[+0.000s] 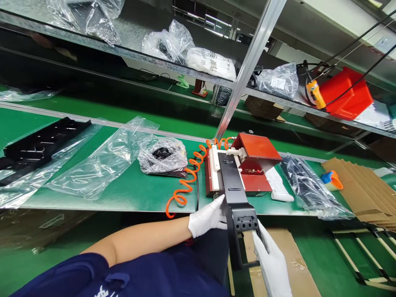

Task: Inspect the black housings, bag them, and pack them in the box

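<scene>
From my remote seat I see the black metal bracket (236, 198) reaching from the red-and-white bench fixture (214, 163) out past the front edge of the green counter (133, 200). The left hand (208, 218), in a white glove, pinches its left side near the middle; the right hand (272, 258), gloved too, grips the right side of its open-framed near end.

I'd judge the work partway: the far end lies over the fixture, beside the red box (258, 150), while the near end hangs in both hands, not set down. I can't tell whether anything clamps it. Another black part (40, 144) lies on clear plastic at the left, and a bagged black part (312, 185) lies at the right, so more pieces seem unhandled.

For writing, the white sack (211, 63) on the shelf carries printed Chinese characters, too skewed for me to read surely. A clear bag (277, 82) bears a white label, illegible from here. I make out no brand.
</scene>
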### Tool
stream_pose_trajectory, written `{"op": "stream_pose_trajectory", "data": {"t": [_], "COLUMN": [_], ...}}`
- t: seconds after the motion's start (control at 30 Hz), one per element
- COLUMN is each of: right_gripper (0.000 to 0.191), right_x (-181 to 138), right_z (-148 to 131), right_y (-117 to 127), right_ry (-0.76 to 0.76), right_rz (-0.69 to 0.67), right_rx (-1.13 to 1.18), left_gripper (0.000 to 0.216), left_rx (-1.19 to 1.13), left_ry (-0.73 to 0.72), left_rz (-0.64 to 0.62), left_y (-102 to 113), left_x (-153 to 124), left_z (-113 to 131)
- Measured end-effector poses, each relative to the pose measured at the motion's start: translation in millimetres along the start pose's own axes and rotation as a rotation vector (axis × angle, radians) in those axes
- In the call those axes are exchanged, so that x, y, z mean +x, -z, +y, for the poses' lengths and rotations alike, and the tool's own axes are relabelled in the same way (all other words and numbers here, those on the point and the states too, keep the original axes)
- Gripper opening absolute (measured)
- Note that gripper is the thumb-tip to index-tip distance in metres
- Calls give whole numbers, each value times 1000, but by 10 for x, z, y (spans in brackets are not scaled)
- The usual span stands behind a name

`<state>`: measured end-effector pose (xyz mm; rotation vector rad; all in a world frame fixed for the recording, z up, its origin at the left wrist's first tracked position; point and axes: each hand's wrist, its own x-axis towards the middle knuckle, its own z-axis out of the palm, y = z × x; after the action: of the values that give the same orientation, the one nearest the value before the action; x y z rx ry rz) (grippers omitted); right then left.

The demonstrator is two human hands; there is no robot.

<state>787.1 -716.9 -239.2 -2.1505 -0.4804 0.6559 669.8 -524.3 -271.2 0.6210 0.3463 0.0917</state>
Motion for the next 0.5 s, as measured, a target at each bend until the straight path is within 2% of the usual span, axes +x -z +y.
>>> {"op": "stream_pose_trajectory", "data": {"t": [0.13,0.23,0.27,0.3,0.37,0.43,0.5], "right_gripper": [105,103,99,95,91,104,101], "right_x": [293,466,551,664,983,1406,1850], "right_z": [-198,-213,-215,-227,-303,-434,-572], "right_y": [-185,-149,-100,-38,99,217,286], "right_ry": [100,176,230,296,452,518,602], "right_rz": [18,-39,-13,56,292,451,433], "right_rx": [45,59,37,5,-79,-145,-225], "left_gripper": [66,61,58,53,43,35,37], "left_rx": [136,297,360,431,626,897,1213], "left_ry": [-59,-188,-234,-296,-471,-668,-818], "left_rz": [80,161,192,236,357,460,469], "left_y": [235,407,451,487,539,575,611], "left_x": [-257,-443,-488,-518,-527,-465,-359], "left_z": [-27,-2,27,67,168,264,322]}}
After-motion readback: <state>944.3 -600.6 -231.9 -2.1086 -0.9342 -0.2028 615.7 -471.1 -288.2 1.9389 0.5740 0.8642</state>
